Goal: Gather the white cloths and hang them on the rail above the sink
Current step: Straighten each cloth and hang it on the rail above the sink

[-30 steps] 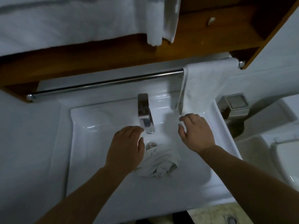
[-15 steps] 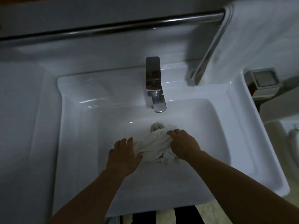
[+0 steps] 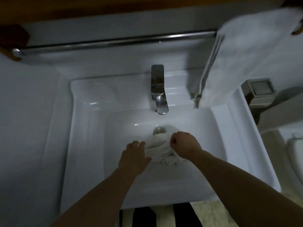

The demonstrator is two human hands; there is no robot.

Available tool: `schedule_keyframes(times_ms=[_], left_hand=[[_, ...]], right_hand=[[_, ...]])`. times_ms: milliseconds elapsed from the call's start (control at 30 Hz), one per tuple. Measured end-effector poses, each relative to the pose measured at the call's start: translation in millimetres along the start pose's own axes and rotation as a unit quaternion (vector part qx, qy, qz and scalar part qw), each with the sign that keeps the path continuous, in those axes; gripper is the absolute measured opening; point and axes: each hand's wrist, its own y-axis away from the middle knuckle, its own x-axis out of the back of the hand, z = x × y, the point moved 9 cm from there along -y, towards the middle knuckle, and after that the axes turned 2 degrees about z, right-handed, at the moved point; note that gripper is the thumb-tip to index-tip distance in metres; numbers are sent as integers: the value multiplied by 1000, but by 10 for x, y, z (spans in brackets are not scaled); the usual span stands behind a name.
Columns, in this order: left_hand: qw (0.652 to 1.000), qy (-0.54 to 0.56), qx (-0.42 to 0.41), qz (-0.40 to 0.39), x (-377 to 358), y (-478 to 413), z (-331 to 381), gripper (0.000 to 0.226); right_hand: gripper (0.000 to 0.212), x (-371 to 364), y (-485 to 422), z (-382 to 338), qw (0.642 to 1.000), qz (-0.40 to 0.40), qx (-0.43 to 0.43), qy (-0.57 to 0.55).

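Note:
A crumpled white cloth [image 3: 158, 149] lies in the basin of the white sink [image 3: 85, 128], just in front of the drain [image 3: 159, 130]. My right hand [image 3: 185, 145] is closed on the cloth's right side. My left hand [image 3: 133, 157] presses on its left edge, fingers curled over the fabric. A chrome rail [image 3: 114, 42] runs across the wall above the sink. One white towel [image 3: 246, 51] hangs over the rail's right end, reaching down to the sink's back ledge.
A chrome tap [image 3: 158, 89] stands at the back of the basin, between the cloth and the rail. A small square box [image 3: 260, 90] sits right of the sink. A wooden shelf edge [image 3: 13, 38] overhangs the rail. A toilet [image 3: 295, 153] is at the far right.
Both hands dropped from near the tap into the basin and closed on the crumpled cloth. My right hand has tightened into a fist on it. The view tilted down toward the sink.

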Motion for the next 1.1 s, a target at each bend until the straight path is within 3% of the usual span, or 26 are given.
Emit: schedule_keyframes(times_ms=[267, 467, 600, 700, 900, 1100], left_hand=[[998, 12, -62, 27, 646, 663, 512, 68], [989, 98, -76, 79, 1236, 1033, 777, 34], [990, 74, -52, 107, 1333, 1219, 731, 25], [993, 53, -23, 102, 1283, 1289, 572, 17], [991, 44, -32, 125, 1372, 1470, 501, 47], [992, 12, -42, 114, 1407, 1637, 443, 46]], right_hand=[[12, 781, 681, -600, 989, -39, 96, -102], [17, 1322, 1084, -915, 974, -17, 118, -191], [13, 1324, 1233, -913, 976, 3, 113, -188], [11, 1247, 1281, -852, 978, 10, 94, -186], [11, 1174, 1328, -718, 985, 46, 35, -162], [35, 1083, 1484, -258, 994, 14, -72, -84]])
